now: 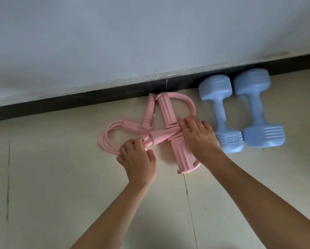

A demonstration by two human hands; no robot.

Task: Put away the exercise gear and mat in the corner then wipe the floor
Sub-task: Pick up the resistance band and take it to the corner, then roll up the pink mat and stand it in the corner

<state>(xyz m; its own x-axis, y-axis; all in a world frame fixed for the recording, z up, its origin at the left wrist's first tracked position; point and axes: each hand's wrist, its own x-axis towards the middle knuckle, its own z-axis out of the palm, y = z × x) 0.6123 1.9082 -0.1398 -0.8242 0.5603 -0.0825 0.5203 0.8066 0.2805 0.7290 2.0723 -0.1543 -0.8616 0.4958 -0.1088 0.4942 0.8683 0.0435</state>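
Observation:
A pink pedal resistance puller (166,114) lies on the pale tiled floor against the dark skirting board, its ribbed foot bar running from the wall towards me. Its pink elastic cords (105,137) loop out to the left, beside a slim pink handle (148,112). My left hand (137,157) pinches the cords where they join the fabric straps. My right hand (198,135) lies over the foot bar's right side with its fingertips on the strap wrap. Two light blue dumbbells (220,112) (255,108) lie side by side to the right, ends towards the wall.
A grey-white wall (150,42) rises behind the black skirting board (78,99). Beige floor tiles (42,177) with dark grout lines and small specks of dirt stretch towards me on both sides of my arms.

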